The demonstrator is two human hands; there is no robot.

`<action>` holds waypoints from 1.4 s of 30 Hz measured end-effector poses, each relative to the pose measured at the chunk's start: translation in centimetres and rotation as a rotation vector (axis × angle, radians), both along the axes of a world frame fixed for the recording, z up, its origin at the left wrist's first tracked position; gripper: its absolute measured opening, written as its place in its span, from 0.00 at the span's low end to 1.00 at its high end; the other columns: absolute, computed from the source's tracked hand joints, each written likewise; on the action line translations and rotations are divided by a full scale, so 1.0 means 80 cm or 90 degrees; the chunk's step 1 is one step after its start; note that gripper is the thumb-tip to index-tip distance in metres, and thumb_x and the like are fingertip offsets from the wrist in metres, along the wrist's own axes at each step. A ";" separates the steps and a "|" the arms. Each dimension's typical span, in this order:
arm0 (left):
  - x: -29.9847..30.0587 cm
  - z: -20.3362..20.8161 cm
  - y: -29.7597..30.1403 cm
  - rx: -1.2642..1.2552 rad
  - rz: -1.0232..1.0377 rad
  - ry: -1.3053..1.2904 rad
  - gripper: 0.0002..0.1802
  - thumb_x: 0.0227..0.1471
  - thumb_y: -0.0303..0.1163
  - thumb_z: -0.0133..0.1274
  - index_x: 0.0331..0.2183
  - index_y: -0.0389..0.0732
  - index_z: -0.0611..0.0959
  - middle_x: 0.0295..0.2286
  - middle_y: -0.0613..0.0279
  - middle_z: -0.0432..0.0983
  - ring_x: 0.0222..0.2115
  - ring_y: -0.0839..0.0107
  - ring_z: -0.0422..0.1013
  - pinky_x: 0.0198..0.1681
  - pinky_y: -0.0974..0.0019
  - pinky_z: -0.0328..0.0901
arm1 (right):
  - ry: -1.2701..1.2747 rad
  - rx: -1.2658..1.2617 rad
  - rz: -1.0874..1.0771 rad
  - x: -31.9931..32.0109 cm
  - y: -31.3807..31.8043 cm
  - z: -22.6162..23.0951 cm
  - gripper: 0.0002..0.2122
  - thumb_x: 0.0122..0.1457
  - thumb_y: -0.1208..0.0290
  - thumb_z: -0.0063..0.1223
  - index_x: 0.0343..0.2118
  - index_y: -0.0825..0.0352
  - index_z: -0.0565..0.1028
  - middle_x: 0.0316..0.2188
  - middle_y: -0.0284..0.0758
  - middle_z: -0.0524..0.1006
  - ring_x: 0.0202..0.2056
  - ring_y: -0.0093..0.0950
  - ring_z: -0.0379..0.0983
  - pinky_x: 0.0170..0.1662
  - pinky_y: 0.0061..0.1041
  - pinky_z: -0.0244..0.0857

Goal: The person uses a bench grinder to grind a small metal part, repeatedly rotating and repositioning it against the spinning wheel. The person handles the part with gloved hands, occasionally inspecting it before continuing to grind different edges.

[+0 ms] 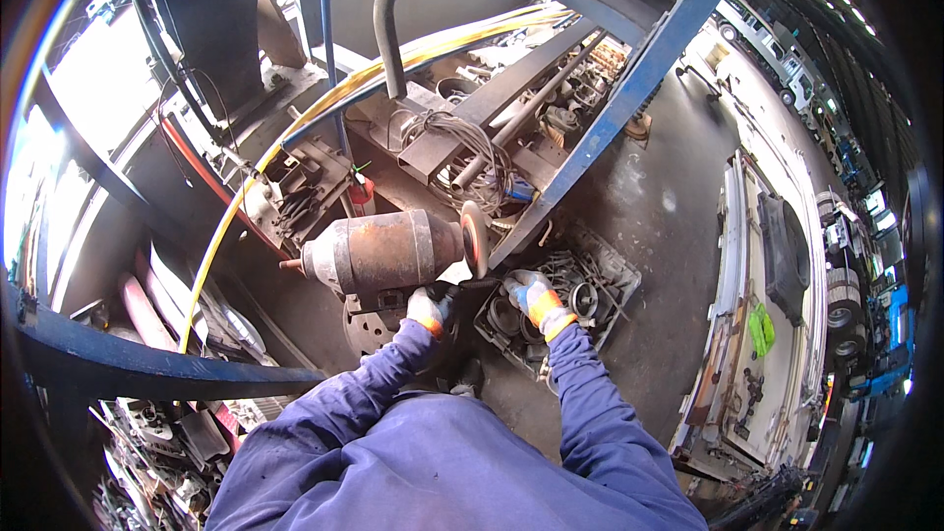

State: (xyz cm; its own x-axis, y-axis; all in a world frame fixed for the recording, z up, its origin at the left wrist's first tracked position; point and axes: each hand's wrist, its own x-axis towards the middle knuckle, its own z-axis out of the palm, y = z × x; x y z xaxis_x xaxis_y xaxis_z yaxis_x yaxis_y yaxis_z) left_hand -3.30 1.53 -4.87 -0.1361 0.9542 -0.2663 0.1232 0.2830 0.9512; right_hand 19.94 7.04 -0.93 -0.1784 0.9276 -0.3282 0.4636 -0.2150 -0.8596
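A rusty bench grinder (379,251) stands in front of me, with a round grinding wheel (476,239) on its right end. Just below the wheel, a small dark piece (479,284) spans the gap between my gloved hands; its exact kind does not show. My left hand (427,311), in a white, blue and orange glove, is closed on its left end under the motor body. The right end is in the closed fingers of my right hand (536,301). Whether the piece touches the wheel cannot be made out.
A crate (621,277) of metal rings and scrap stands beyond my right hand. A blue steel post (629,108) slants past the wheel. Behind are coiled cable (472,138), a steel bench with parts and a yellow hose (211,265). A blue rail (147,359) crosses at left.
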 end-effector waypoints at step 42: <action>0.069 0.102 -0.017 -0.181 0.242 -0.379 0.07 0.55 0.33 0.55 0.29 0.41 0.80 0.15 0.73 0.65 0.10 0.82 0.57 0.12 0.73 0.49 | 0.329 -0.357 -0.005 0.039 0.022 0.076 0.09 0.65 0.68 0.44 0.36 0.68 0.72 0.13 0.27 0.63 0.08 0.19 0.52 0.12 0.22 0.45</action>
State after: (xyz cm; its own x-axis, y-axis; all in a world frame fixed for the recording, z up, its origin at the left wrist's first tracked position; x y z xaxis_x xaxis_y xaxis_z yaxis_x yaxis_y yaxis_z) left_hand 2.20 0.16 3.26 -0.1981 0.7538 -0.6265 -0.5431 0.4477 0.7104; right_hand 23.08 8.78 5.16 -0.4311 0.6486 -0.6273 0.0287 -0.6850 -0.7280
